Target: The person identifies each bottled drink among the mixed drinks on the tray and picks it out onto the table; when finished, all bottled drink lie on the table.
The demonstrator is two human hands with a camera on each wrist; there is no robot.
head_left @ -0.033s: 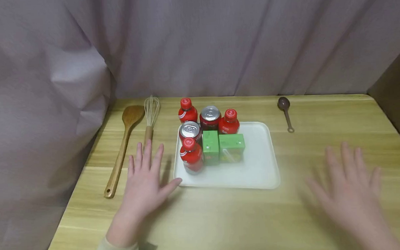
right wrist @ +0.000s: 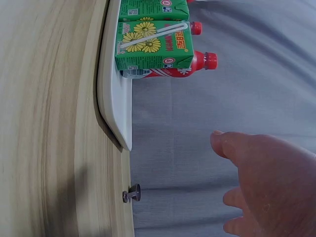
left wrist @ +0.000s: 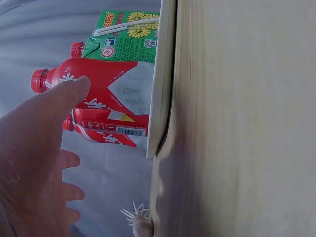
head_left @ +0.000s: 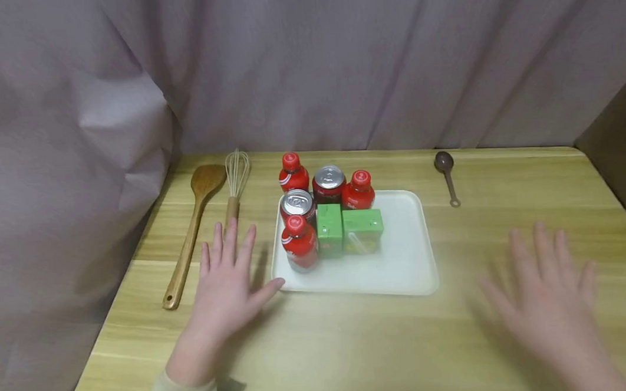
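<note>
My left hand (head_left: 225, 294) is spread with straight fingers, holding nothing, its thumb close to the near left corner of a white tray (head_left: 407, 267). The right hand (head_left: 552, 295), blurred, hovers over the table right of the tray with fingers apart, also holding nothing. Three red-capped bottles stand in a group at the tray's left: a front one (head_left: 301, 249), a back one (head_left: 293, 179) and a right one (head_left: 358, 198). Among them are two drink cans, one silver-topped can (head_left: 297, 204) nearer and another can (head_left: 329, 186) behind. Two green drink cartons, left carton (head_left: 330, 236) and right carton (head_left: 362, 223), stand beside the front bottle.
Left of the tray lie a wooden spatula (head_left: 188, 249) and a whisk (head_left: 232, 194), the whisk's handle partly behind my left fingers. A brown measuring spoon (head_left: 447, 173) lies at the back right. A grey curtain (head_left: 306, 66) hangs behind the wooden table (head_left: 374, 346).
</note>
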